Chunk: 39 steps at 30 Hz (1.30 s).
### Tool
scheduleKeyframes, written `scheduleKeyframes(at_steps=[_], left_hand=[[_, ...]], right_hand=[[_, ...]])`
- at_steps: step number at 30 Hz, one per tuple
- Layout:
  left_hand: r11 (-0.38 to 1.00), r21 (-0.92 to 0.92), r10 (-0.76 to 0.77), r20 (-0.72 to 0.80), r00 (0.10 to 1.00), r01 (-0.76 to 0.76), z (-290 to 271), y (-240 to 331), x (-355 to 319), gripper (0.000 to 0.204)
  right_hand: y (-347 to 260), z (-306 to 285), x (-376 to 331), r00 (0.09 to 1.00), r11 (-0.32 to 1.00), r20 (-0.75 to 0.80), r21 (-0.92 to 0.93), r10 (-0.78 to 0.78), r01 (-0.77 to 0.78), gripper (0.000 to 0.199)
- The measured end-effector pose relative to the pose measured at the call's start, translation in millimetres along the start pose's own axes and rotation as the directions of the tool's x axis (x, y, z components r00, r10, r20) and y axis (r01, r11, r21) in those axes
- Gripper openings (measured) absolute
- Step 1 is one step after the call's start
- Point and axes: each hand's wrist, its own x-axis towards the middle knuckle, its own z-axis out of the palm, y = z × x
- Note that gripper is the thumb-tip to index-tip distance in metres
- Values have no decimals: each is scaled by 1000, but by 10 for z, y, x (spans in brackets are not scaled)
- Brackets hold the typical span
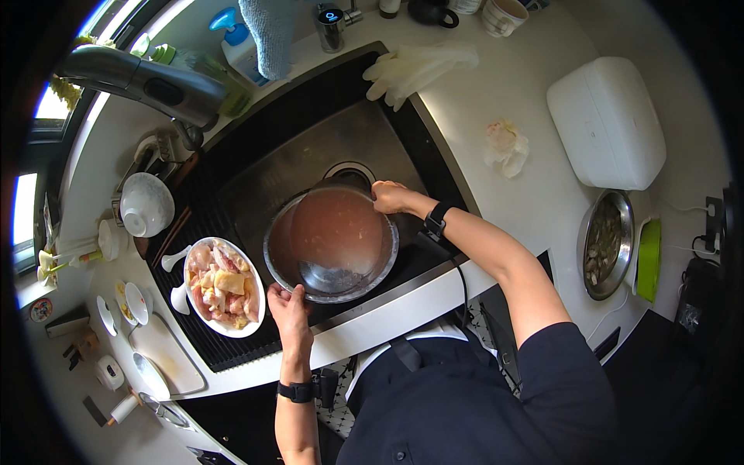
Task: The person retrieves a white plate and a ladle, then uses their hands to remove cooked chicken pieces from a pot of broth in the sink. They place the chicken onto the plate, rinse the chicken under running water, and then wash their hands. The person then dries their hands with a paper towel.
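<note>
Metal bowl [326,279] with pinkish liquid [339,225]: near edge pinched by left hand [291,310], far edge gripped by right hand [393,198]. Dish [232,333] of raw meat [225,284] positioned left of left hand.

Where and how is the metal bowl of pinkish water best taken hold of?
The metal bowl is probably best gripped by its rim at opposite sides: left hand from near left, right hand from far right, as here. It is wide, round, shows no handle and holds loose water, so spread grips should steady it.
</note>
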Motion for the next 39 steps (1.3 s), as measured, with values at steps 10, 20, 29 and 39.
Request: scheduleKeyframes(at_steps=[10,20,29,39], left_hand=[[1000,19,-9,0,1000,9,-20,69,17,26],[998,-14,63,-5,998,-63,151,254,-20,23],[986,-103,135,42,990,-130,368,670,-6,22],[969,-227,134,170,976,-94,719,1210,166,33]], right_hand=[[-49,50,19,999,1000,35,-16,10,-9,43],[36,158,107,994,999,107,-20,35,-33,40],[101,195,181,957,989,289,134,27,-68,14],[254,167,288,799,912,601,345,-33,-222,23]])
